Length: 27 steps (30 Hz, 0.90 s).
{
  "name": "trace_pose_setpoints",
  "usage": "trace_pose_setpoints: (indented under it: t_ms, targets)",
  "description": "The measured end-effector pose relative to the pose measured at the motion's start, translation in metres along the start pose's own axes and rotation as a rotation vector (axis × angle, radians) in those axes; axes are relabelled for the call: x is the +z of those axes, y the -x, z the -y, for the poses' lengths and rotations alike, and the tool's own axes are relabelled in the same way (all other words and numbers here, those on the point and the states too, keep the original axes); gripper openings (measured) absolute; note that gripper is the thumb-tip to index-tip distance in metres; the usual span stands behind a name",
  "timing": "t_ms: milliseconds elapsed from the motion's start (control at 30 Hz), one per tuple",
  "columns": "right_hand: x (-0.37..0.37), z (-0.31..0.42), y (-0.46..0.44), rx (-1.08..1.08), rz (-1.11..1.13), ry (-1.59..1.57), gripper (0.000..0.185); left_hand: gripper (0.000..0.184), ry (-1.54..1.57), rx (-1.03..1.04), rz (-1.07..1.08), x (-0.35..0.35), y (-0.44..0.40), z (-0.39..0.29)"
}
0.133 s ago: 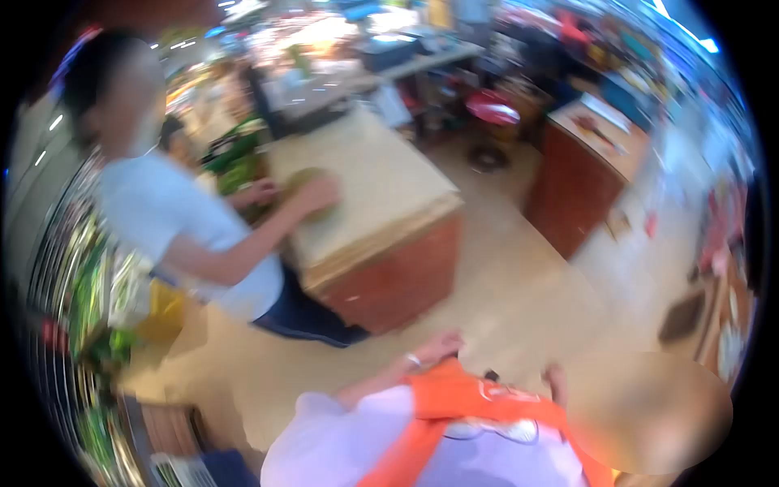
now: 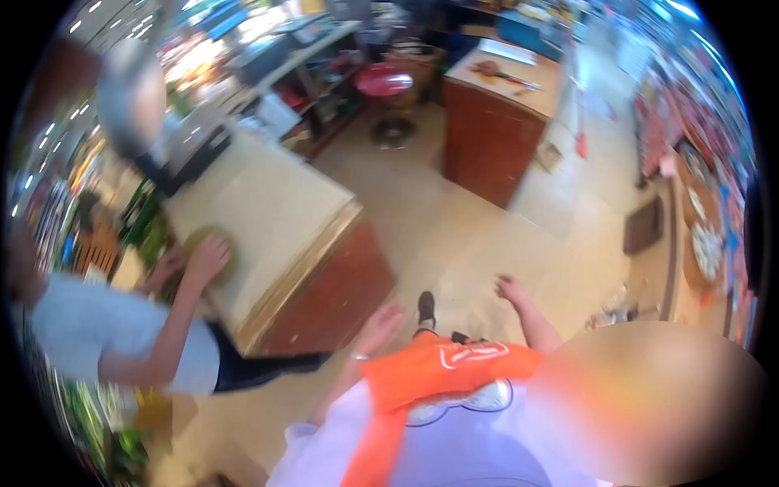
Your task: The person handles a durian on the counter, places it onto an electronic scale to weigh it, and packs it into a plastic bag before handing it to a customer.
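My left hand (image 2: pixel 381 327) hangs in front of my orange apron (image 2: pixel 450 365), to its left, with a band at the wrist. Its fingers look stretched out, and nothing shows in them. On the other side, my right hand (image 2: pixel 509 290) is held out over the floor, its fingers loosely bent and partly apart, with no object seen in it. Neither hand touches anything. The counter (image 2: pixel 272 203) with a pale top and red-brown side is nearest to my left hand. One of my shoes (image 2: pixel 427 307) shows on the floor between my hands.
At the left, a person in a light blue shirt (image 2: pixel 122 333) has both hands at a round greenish thing (image 2: pixel 213 253) on the counter. A red stool (image 2: pixel 385 79) stands ahead. Beyond it is a second counter (image 2: pixel 491 146) with tools on top. Shelving with goods (image 2: pixel 704 243) lines the right.
My view has turned to the right, so the counter and the person sit further left. My right hand has come further out from the apron, and my left hand's fingers show more.
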State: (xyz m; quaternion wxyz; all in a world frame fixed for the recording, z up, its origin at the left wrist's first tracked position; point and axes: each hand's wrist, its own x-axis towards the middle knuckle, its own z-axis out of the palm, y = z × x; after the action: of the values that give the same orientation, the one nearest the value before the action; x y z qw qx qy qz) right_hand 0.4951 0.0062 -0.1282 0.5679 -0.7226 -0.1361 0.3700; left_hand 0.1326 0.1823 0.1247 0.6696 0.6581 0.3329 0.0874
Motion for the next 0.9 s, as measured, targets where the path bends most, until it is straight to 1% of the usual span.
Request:
trace_pose_setpoints:
  t_ms: [33, 67, 100, 133, 167, 200, 233, 267, 300, 333, 400, 467, 500, 533, 600, 633, 667, 700, 733, 767, 800, 833, 867, 900]
  targets:
    - [-0.07, -0.02, 0.042, 0.074, -0.036, 0.044, 0.037, 0.051, 0.16, -0.055, 0.065, 0.061, -0.003, 0.043]
    - [-0.082, -0.017, 0.061, 0.153, 0.058, 0.06, 0.042, 0.047, 0.248, -0.073, 0.075, 0.081, -0.017, 0.073]
    - [-0.067, 0.008, 0.057, 0.176, 0.079, 0.068, 0.04, 0.048, 0.214, -0.075, 0.091, 0.077, -0.045, 0.06]
    - [-0.063, 0.053, 0.03, 0.16, 0.108, 0.034, 0.038, 0.048, 0.182, -0.023, 0.091, 0.077, -0.088, 0.025]
    - [-0.062, 0.07, 0.021, 0.187, 0.146, 0.005, 0.037, 0.049, 0.164, -0.014, 0.087, 0.08, -0.11, 0.007]
    - [-0.061, 0.077, 0.009, 0.175, 0.133, -0.038, 0.036, 0.049, 0.178, -0.015, 0.07, 0.078, -0.126, -0.005]
    - [-0.076, 0.106, -0.025, 0.132, 0.114, -0.068, 0.036, 0.049, 0.17, 0.037, 0.102, 0.085, -0.167, -0.033]
    - [-0.082, 0.12, -0.046, 0.106, 0.101, -0.116, 0.035, 0.05, 0.147, 0.068, 0.133, 0.085, -0.193, -0.05]
    - [-0.08, 0.123, -0.055, 0.11, 0.071, -0.152, 0.035, 0.05, 0.118, 0.076, 0.165, 0.079, -0.207, -0.053]
    - [-0.1, 0.15, -0.086, 0.079, 0.035, -0.175, 0.035, 0.05, 0.089, 0.106, 0.196, 0.085, -0.244, -0.066]
    - [-0.101, 0.172, -0.118, 0.061, -0.006, -0.226, 0.034, 0.05, -0.047, 0.101, 0.2, 0.078, -0.27, -0.083]
    - [-0.116, 0.209, -0.172, 0.034, -0.031, -0.227, 0.033, 0.051, -0.139, 0.124, 0.167, 0.081, -0.304, -0.106]
    - [-0.116, 0.213, -0.199, 0.006, -0.045, -0.192, 0.031, 0.052, -0.182, 0.125, 0.134, 0.076, -0.309, -0.106]
    - [-0.133, 0.236, -0.239, -0.036, -0.066, -0.141, 0.03, 0.052, -0.211, 0.143, 0.102, 0.082, -0.328, -0.114]
    - [-0.142, 0.272, -0.304, -0.088, -0.117, -0.14, 0.026, 0.054, -0.083, 0.063, 0.017, 0.075, -0.344, -0.106]
    - [-0.162, 0.301, -0.353, -0.114, -0.13, -0.112, 0.025, 0.054, -0.01, 0.032, -0.027, 0.076, -0.359, -0.108]
    - [-0.171, 0.319, -0.394, -0.192, -0.188, -0.08, 0.024, 0.055, -0.002, -0.033, -0.088, 0.071, -0.365, -0.102]
    - [-0.181, 0.332, -0.437, -0.218, -0.236, -0.06, 0.025, 0.055, 0.006, -0.098, -0.151, 0.066, -0.371, -0.097]
    - [-0.197, 0.361, -0.482, -0.222, -0.268, -0.067, 0.032, 0.055, -0.015, -0.13, -0.215, 0.065, -0.386, -0.103]
    - [-0.217, 0.358, -0.536, -0.321, -0.326, 0.04, 0.036, 0.055, -0.037, -0.174, -0.278, 0.063, -0.392, -0.099]
    - [-0.232, 0.351, -0.592, -0.685, -0.504, 0.377, 0.037, 0.055, -0.064, -0.228, -0.338, 0.062, -0.399, -0.099]
    - [-0.247, 0.345, -0.648, -0.983, -0.84, 0.738, 0.038, 0.055, -0.051, -0.213, -0.372, 0.061, -0.415, -0.109]
    - [-0.253, 0.366, -0.655, -1.176, -1.029, 0.959, 0.036, 0.055, -0.031, -0.208, -0.403, 0.066, -0.423, -0.111]
    - [-0.258, 0.378, -0.661, -0.918, -0.794, 0.979, 0.034, 0.055, -0.012, -0.199, -0.434, 0.07, -0.432, -0.113]
